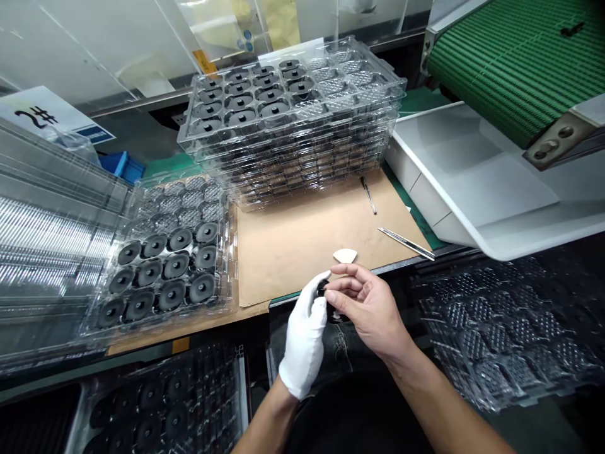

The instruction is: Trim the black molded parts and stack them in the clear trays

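I watch the white-gloved left hand (303,337) close its fingers (312,296) on a small black round part (322,289), the bare right hand (371,309) open beside it. A loose pinch could drop it.

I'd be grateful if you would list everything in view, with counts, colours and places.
tray stack: one, clear, rear centre
left tray: one, clear, left, twelve black round parts
paper sheet: one, tan, centre
tweezers: one pair, silver, on sheet
slim tool: one, silver, on sheet
white piece: one, white, on sheet
conveyor belt: one, green, upper right
blue bin: one, blue, behind left tray
black round part: one, black, between hands
left hand: one, white glove
right hand: one, bare
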Available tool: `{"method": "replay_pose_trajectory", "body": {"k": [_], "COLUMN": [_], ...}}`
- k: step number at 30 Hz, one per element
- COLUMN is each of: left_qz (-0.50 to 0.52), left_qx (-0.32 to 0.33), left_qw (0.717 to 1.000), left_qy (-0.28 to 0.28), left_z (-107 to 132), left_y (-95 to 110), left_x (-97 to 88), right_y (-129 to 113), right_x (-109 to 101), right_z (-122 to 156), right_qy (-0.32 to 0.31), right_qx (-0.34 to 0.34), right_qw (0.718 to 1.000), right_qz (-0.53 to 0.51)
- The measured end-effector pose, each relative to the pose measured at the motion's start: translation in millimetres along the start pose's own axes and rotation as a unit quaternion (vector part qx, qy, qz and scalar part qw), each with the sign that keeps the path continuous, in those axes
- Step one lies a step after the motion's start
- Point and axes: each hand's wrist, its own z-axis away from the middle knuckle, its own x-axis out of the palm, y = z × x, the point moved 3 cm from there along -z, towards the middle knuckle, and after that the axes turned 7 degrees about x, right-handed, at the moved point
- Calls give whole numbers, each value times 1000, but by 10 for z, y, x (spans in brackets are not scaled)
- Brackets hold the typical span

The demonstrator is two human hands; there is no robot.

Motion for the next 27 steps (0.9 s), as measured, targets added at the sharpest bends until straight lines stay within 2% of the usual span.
{"method": "replay_pose_trajectory", "body": {"k": [6, 10, 16, 22, 25, 27], "left_qz": [-15, 14, 62, 63, 143, 228], "left_qx": [-9, -14, -33, -13, -54, -94], "left_qw": [1000, 1000, 997, 998, 988, 968], "left_qy": [-3, -14, -11, -10, 17, 36], "left_z": [-3, 30, 39, 3, -71, -184], "left_y": [51, 38, -29, 17, 84, 192], "left_x": [19, 29, 22, 36, -7, -70], "right_y": [13, -14, -7, 27, 41, 93], "right_x": [-12, -23, -32, -26, -93, -195], "right_z": [13, 18, -11, -12, -42, -72], "right_qy": [1, 10, -1, 3, 28, 40], "right_qx": [-8, 1, 35, 44, 38, 23], "right_qw": [1000, 1000, 998, 996, 996, 999], "right_qz": [3, 17, -55, -83, -80, -23]}}
